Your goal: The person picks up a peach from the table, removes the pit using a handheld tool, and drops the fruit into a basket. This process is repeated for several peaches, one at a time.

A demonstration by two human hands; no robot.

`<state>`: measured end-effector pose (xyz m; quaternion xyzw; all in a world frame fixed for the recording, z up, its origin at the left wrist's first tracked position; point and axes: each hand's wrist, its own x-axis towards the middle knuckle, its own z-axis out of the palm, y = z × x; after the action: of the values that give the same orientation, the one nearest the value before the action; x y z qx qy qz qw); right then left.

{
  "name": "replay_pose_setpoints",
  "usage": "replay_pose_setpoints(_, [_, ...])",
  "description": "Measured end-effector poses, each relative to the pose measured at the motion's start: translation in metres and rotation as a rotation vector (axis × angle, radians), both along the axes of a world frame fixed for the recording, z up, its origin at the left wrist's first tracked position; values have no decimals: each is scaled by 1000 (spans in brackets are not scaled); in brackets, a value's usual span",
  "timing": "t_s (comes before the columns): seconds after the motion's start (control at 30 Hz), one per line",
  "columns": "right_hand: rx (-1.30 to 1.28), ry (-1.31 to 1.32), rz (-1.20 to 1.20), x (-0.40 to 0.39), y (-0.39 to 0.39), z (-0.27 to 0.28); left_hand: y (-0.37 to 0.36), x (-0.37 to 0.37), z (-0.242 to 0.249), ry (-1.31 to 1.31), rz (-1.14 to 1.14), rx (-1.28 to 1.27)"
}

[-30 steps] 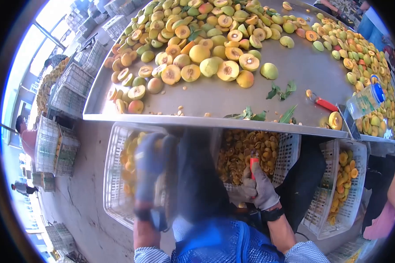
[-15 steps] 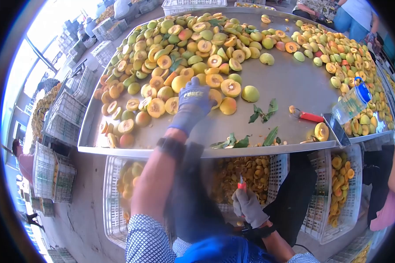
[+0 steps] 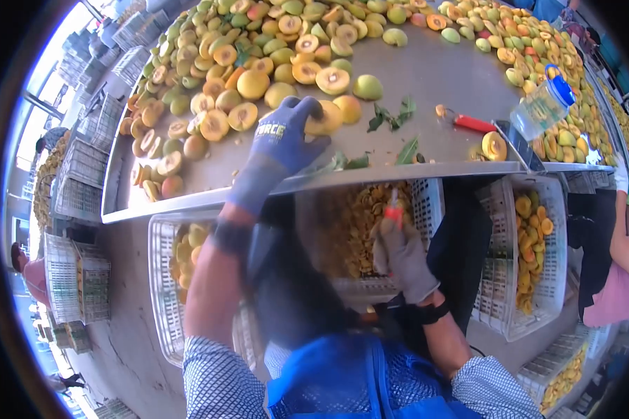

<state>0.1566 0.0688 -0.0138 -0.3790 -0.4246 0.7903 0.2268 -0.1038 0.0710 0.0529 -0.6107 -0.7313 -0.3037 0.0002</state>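
Observation:
My left hand (image 3: 283, 143), in a blue-grey work glove, is at the near edge of the metal table (image 3: 440, 91). Its fingers and thumb curl around a yellow peach half (image 3: 325, 119). Beside it lie a rounder yellow peach (image 3: 348, 109) and a cut half (image 3: 333, 80) with its orange face up. Lower down, in front of my body, my right hand (image 3: 404, 258) in a grey glove is closed around a small red-handled tool (image 3: 394, 211). The tool points up, and its thin metal tip is blurred.
A peach heap (image 3: 279, 35) covers the table's far left, another (image 3: 538, 63) its right. Leaves (image 3: 391, 115), a red-handled tool (image 3: 474, 123), a phone-like dark slab (image 3: 521, 146) and a plastic jar (image 3: 544, 106) lie nearer. Crates (image 3: 178, 328) stand below; a co-worker's pink sleeve (image 3: 618, 293) is at right.
The view has tilted down, so the table sits higher. My left hand has drawn back toward the table edge with a peach half. My right hand still holds the red-handled tool.

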Motion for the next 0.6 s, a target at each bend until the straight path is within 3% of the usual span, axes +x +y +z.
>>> replay_pose_setpoints(0.07, [82, -32, 10, 1, 18, 14, -22, 26, 14, 33, -105, 57])
replay_pose_setpoints(0.2, [222, -72, 106, -11, 29, 34, -48, 79, 21, -120, -322, -192])
replay_pose_setpoints(0.27, [161, -100, 137, -11, 27, 35, -52, 84, -1, -140, -365, -157])
replay_pose_setpoints(0.33, [10, 8, 78, -8, 19, 26, -56, 97, -20, -685, -345, 181])
replay_pose_setpoints(0.37, [11, 8, 80, -8, 14, 17, -65, 111, -11, -1143, -253, 82])
replay_pose_setpoints(0.43, [286, -41, 36, -13, 4, -1, -69, 128, -47, -1305, -159, 200])
replay_pose_setpoints(0.47, [290, -37, 34, -17, -1, 1, -71, 131, -62, -1407, -103, 238])
replay_pose_setpoints(0.53, [726, -129, -7, -23, -10, 9, -72, 130, -74, -1377, -89, 311])
replay_pose_setpoints(0.57, [592, -226, 140, -15, -8, 6, -75, 131, -76, -1405, -21, 297])
replay_pose_setpoints(0.6, [596, -223, 140, -14, -11, 2, -79, 132, -78, -1433, 50, 282])
